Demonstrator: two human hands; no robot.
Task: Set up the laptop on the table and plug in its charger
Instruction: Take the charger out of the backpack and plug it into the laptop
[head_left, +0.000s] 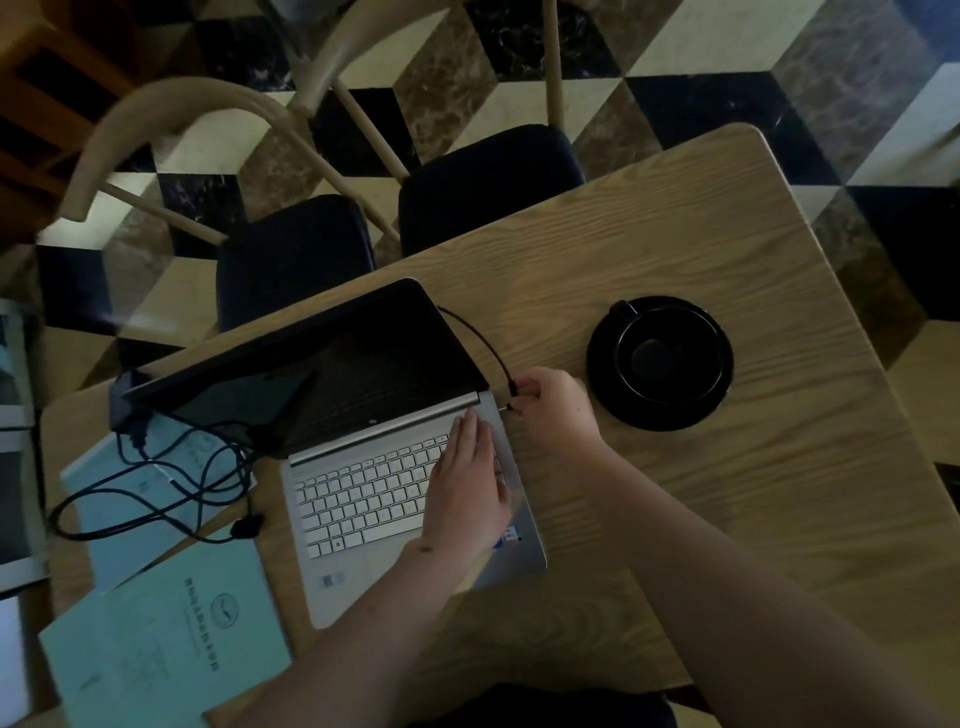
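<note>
A silver laptop (363, 499) lies open on the wooden table (727, 467), its dark screen tilted back. My left hand (467, 488) rests flat on the right side of the keyboard. My right hand (556, 410) pinches the charger plug (511, 400) right at the laptop's right edge near the hinge; whether the plug is seated I cannot tell. The black charger cable (483, 338) arcs behind the screen. Its power brick (127, 400) and tangled cord (171, 488) lie to the left of the laptop.
A black cup on a black saucer (660, 364) stands just right of my right hand. Pale blue booklets (166, 649) lie left of the laptop under the cord. Two dark-seated chairs (488, 187) stand at the table's far edge.
</note>
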